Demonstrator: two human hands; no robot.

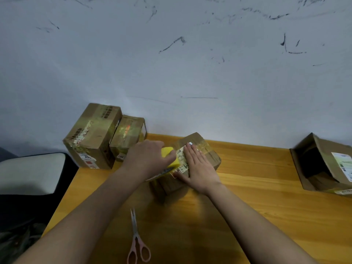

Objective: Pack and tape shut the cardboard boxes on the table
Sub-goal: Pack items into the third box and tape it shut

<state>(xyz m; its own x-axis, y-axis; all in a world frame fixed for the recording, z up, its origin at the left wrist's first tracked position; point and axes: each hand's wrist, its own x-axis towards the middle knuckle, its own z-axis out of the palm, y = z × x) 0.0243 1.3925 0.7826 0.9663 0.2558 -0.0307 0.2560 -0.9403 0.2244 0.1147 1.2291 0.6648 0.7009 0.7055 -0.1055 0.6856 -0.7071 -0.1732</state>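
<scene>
A small cardboard box (pixel 207 157) lies in the middle of the wooden table (pixel 266 197), with a white label on its top. My right hand (pixel 198 168) lies flat on that top, fingers straight, pressing down. My left hand (pixel 146 159) grips a yellow tape roll (pixel 171 156) at the box's left edge. A strip of tape runs from the roll down the box's near left side. An open cardboard box (pixel 323 164) stands at the table's right edge, dark inside.
Two taped boxes, a large one (pixel 91 138) and a smaller one (pixel 127 136), stand at the back left by the wall. Pink-handled scissors (pixel 137 242) lie closed near the front edge. A chair (pixel 30 172) sits left of the table.
</scene>
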